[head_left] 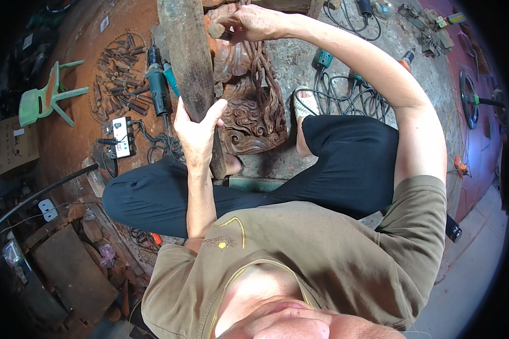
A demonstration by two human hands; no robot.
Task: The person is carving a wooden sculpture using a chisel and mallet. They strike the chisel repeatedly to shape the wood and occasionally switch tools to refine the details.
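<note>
My left hand [198, 133] is closed around a long, flat wooden club [189, 56], its thumb lying across the face. The club's wide part stretches away past the top edge, and its narrow end points down toward my lap. Farther off, my right hand [254, 24] has its fingers closed on a wooden-handled chisel [215, 30]. Only the round butt and a short length of that handle show; the tip is hidden. Beneath both lies a reddish-brown wood carving [251, 124] with swirling relief, between my legs. The club covers part of its left side.
Several chisels [121, 87] lie spread on the left beside teal power tools [157, 85]. A power strip [121, 137] and a green plastic stool [54, 93] are also left. Cables [350, 93] tangle on the floor at right, near my slippered foot [304, 104].
</note>
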